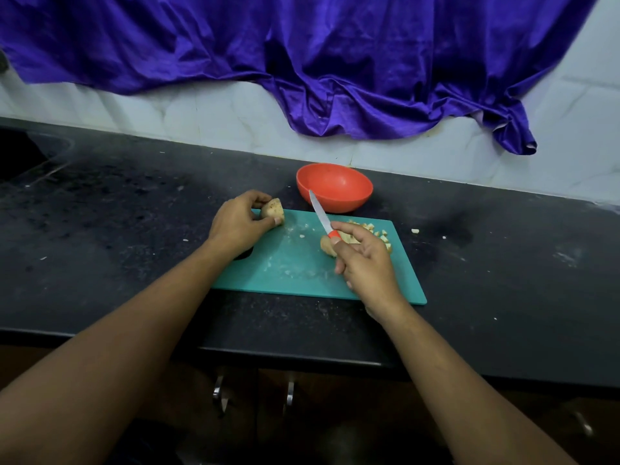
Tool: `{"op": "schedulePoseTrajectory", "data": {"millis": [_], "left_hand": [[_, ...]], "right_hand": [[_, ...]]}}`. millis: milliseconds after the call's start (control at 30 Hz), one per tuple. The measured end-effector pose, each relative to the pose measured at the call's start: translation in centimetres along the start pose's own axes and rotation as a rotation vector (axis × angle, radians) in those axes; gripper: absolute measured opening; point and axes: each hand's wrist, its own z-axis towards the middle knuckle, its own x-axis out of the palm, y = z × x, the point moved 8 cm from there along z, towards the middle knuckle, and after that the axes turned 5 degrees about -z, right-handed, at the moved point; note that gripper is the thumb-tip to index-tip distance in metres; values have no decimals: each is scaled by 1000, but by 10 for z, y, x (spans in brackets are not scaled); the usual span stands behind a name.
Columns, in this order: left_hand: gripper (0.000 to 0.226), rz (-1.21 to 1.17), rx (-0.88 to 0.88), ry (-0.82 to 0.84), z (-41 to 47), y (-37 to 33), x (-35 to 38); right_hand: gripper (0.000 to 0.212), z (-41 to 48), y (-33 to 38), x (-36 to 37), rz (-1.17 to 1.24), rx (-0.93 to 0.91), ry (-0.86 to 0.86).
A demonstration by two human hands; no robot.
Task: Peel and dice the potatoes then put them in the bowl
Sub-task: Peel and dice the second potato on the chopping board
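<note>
On the dark speckled surface (117,213) a teal cutting board (288,263) lay in front of us, and a red-orange bowl (347,203) stood just behind its far edge, near the pale tiled wall (201,115).

Our left hand (240,223) was at the board's far left corner. Its fingers and thumb were curled round a potato piece (273,209) whose brown, speckled skin faced up. The piece sat over the board's edge, and we could not tell whether it rested there or was lifted.

Our right hand (364,260) gripped a knife (319,211) by its orange-red handle, the thumb pressed along it and the forefinger stretched out past it. The blade pointed up and away to the left, clear of the board, and from where we looked its tip crossed the bowl's near wall.

Beneath that hand, partly hidden, another potato chunk (327,245) lay on the board. Beyond it, toward the far right corner, was a heap of small pale diced pieces (379,232). One stray cube (415,231) lay on the surface just off the board's right edge, and pale crumbs and smears dotted the middle of the board.

A crumpled purple cloth (302,62) hung over the wall behind. Below the surface's front edge we saw two metal cabinet handles (218,391).
</note>
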Motion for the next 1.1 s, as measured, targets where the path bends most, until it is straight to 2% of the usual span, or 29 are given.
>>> {"op": "schedulePoseTrajectory", "data": {"millis": [167, 233, 300, 400, 500, 600, 700, 833, 900, 1100], "left_hand": [[54, 63, 32, -38, -4, 2, -2], [56, 128, 122, -115, -12, -12, -6], [49, 147, 260, -137, -24, -37, -2], [41, 104, 376, 40, -41, -74, 29], [51, 99, 333, 208, -48, -87, 64], [54, 178, 263, 244, -47, -85, 83], [40, 145, 228, 177, -43, -82, 79], [28, 224, 369, 57, -45, -80, 58], [28, 279, 430, 57, -47, -77, 49], [27, 56, 418, 177, -60, -63, 37]], "right_hand": [[24, 1, -6, -12, 251, 49, -49], [25, 2, -8, -16, 352, 55, -44], [26, 2, -10, -19, 430, 63, -46], [27, 2, -10, -22, 518, 66, -47], [28, 1, -11, -23, 574, 70, -51], [28, 0, -11, -24, 591, 64, -53], [28, 0, -11, -25, 580, 58, -50], [28, 0, -11, -23, 533, 55, -28], [28, 1, -11, -20, 494, 58, -15], [26, 0, -5, -14, 349, 53, -5]]}}
